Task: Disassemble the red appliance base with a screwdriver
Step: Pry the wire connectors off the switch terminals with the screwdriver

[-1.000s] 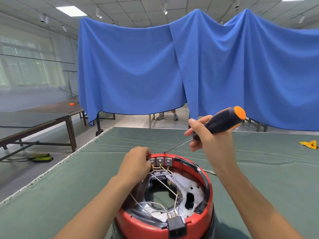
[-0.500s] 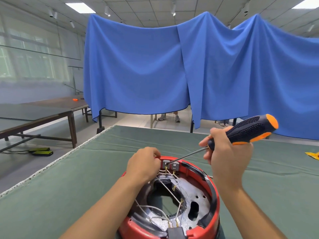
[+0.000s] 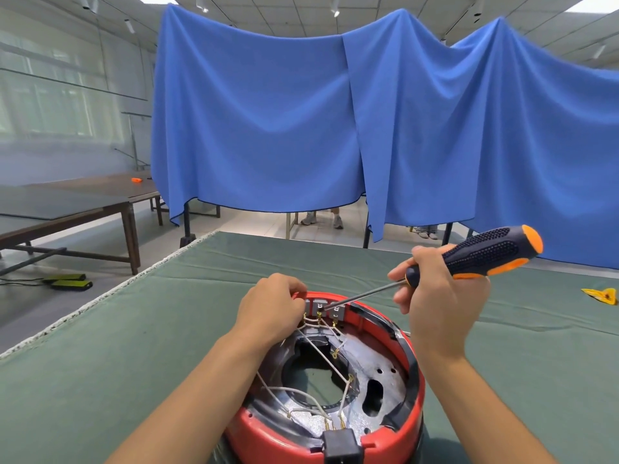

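a red appliance base (image 3: pixel 407 426) sits at the near edge of a green felt-covered table (image 3: pixel 100 380), its open side facing up. nearest the viewer on its rim is a black plug socket (image 3: pixel 341 445). inside the base, a silver metal plate (image 3: pixel 385 380) with holes surrounds a wide central opening, and thin white wires (image 3: pixel 321 356) with brass ends cross over it. on the far side of the rim is a row of small grey terminals (image 3: pixel 326 306).

two bare forearms reach in from the bottom edge. the left hand (image 3: pixel 271 308) rests on the far left of the base's rim, fingers curled down beside the terminals; what they pinch, if anything, cannot be made out. the right hand (image 3: pixel 438 296) hovers above the far right of the base and grips a screwdriver (image 3: pixel 475 259) with a black and orange handle. its slim metal shaft slants down and left, the tip meeting the middle terminal.

farther right of the base, a small yellow object (image 3: pixel 601 294) lies on the felt. beyond the table, large blue cloths (image 3: pixel 268 128) hang like a curtain, with shoes (image 3: pixel 321 219) visible beneath their hem. far left of the base stand dark wooden tables (image 3: pixel 83 209), and a flat yellow-green device (image 3: pixel 67 282) lies on the floor.
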`<state>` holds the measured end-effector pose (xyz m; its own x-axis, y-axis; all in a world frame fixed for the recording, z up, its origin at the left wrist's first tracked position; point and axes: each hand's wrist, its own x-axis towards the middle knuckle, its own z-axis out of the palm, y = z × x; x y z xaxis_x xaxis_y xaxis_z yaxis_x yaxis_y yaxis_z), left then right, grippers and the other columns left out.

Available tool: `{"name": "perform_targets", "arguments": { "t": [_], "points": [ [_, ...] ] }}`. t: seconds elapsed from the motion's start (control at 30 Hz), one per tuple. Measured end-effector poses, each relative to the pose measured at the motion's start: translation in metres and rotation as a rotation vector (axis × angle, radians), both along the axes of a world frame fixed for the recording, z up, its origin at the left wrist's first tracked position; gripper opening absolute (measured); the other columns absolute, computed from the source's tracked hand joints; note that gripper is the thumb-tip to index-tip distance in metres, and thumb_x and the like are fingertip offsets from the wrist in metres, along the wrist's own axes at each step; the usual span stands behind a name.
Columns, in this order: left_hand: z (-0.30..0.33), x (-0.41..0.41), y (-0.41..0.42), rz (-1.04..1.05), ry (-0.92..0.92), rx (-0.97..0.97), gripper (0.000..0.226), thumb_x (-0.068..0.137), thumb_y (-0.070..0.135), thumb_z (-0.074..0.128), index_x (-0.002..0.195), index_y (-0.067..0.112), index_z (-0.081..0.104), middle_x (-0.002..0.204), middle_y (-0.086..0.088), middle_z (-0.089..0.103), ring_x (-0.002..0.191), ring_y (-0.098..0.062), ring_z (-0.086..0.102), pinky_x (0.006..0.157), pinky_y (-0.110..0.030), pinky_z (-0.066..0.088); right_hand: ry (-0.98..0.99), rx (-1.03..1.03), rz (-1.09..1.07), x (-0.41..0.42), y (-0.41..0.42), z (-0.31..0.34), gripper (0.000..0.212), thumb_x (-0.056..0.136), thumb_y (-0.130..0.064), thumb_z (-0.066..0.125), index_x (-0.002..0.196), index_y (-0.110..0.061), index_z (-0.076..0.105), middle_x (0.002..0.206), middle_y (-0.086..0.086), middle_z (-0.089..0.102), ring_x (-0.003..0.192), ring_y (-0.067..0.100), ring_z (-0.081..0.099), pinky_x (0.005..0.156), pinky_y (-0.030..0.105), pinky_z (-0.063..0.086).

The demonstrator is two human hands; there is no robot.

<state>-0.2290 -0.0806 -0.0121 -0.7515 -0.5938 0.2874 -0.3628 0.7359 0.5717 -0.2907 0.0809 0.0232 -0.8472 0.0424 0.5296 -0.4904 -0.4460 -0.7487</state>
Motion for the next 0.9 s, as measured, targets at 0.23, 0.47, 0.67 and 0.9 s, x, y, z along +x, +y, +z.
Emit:
{"name": "perform_targets", "arguments": {
  "t": [0.23, 0.47, 0.67, 0.9],
  "points": [
    [-0.001, 0.005, 0.0, -0.021, -0.071, -0.03, 0.044, 0.083, 0.014, 0.052, 0.123, 0.03, 0.062, 0.124, 0.007, 0.063, 0.116, -0.017, 0.055, 0.097, -0.034, 0.045, 0.002, -0.026, 0.018, -0.002, 0.0, -0.006, 0.02, 0.074, -0.014, 0.056, 0.055, -0.012, 0.049, 0.048, 0.008, 0.059, 0.031, 0.018, 0.042, 0.036, 0.021, 0.035],
    [0.0, 0.007, 0.002, -0.044, -0.093, -0.058, 0.045, 0.084, 0.017, 0.052, 0.126, 0.031, 0.059, 0.128, 0.008, 0.061, 0.118, -0.017, 0.054, 0.098, -0.032, 0.044, 0.034, -0.006, 0.02, -0.01, -0.001, -0.006, 0.028, 0.074, -0.012, 0.054, 0.047, -0.02, 0.05, 0.045, 0.005, 0.057, 0.031, 0.019, 0.041, 0.036, 0.02, 0.034],
    [0.001, 0.009, 0.003, -0.065, -0.13, -0.09, 0.048, 0.085, 0.017, 0.051, 0.131, 0.033, 0.054, 0.131, 0.007, 0.058, 0.122, -0.018, 0.051, 0.098, -0.032, 0.044, 0.044, -0.011, -0.038, -0.02, -0.012, 0.0, 0.032, 0.071, -0.011, 0.051, 0.04, -0.019, 0.053, 0.037, 0.001, 0.049, 0.044, 0.029, 0.045, 0.048, 0.026, 0.034],
    [0.0, 0.009, 0.004, -0.08, -0.143, -0.092, 0.048, 0.088, 0.018, 0.049, 0.133, 0.035, 0.051, 0.132, 0.008, 0.057, 0.12, -0.018, 0.052, 0.096, -0.032, 0.045, -0.06, -0.065, -0.114, -0.045, -0.018, 0.002, 0.026, 0.066, -0.015, 0.05, 0.041, -0.018, 0.044, 0.035, 0.002, 0.045, 0.037, 0.026, 0.043, 0.046, 0.022, 0.032]
  ]
}}
